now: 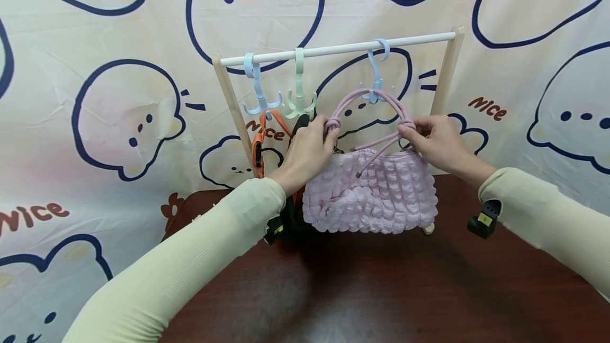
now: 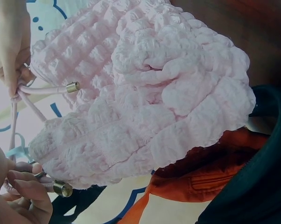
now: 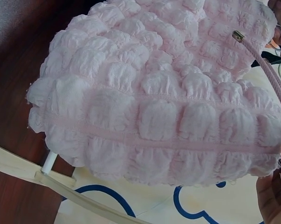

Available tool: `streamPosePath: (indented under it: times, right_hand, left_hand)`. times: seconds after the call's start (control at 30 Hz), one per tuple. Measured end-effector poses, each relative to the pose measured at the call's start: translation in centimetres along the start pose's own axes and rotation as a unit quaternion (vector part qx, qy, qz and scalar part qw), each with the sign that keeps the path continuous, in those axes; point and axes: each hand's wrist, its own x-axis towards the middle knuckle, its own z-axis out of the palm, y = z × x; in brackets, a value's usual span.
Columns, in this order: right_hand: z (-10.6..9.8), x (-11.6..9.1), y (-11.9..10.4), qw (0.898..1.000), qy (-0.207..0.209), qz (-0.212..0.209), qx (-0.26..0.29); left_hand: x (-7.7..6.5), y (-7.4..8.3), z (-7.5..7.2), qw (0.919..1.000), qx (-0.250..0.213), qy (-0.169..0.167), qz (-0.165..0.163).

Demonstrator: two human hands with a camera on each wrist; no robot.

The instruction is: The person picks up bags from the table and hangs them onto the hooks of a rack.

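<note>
A puffy pink handbag [image 1: 371,195] hangs between my two hands, below a light blue multi-prong hook [image 1: 375,75]. Its looped cord handle [image 1: 350,98] arches up across the prongs; whether it rests on one I cannot tell. At the handle's left knot, my left hand [image 1: 307,144] pinches the cord, also seen in the left wrist view, where the fingers [image 2: 31,189] close near a metal cord tip [image 2: 62,188]. My right hand [image 1: 440,139] holds the right knot between thumb and fingers. In the right wrist view only part of that hand [image 3: 272,198] shows beside the bag.
The hook hangs from a white bar [image 1: 333,51] on a wooden rack. Left of it hang another blue hook [image 1: 259,89] and a green one [image 1: 299,83]. An orange strap [image 1: 262,144] and a dark bag [image 1: 290,221] are beside my left arm. Beneath lies a brown table [image 1: 381,279].
</note>
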Motion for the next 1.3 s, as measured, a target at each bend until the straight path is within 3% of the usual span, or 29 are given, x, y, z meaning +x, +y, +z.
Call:
streamPosePath:
  times: [0.27, 0.83, 1.3]
  right_hand:
    - [0.2, -0.4, 0.5, 1.0, 0.0, 0.017, -0.009]
    - [0.5, -0.8, 2.2, 1.0, -0.013, -0.01, 0.002]
    - [0.5, -1.1, 2.5, 0.999, -0.035, -0.002, 0.001]
  left_hand:
    - [-0.1, 0.1, 0.4, 1.0, -0.004, -0.006, -0.002]
    - [-0.8, -0.2, 1.4, 0.9997, -0.015, -0.016, -0.004]
    - [-1.3, -0.2, 2.6, 0.9998, -0.015, -0.012, 0.0]
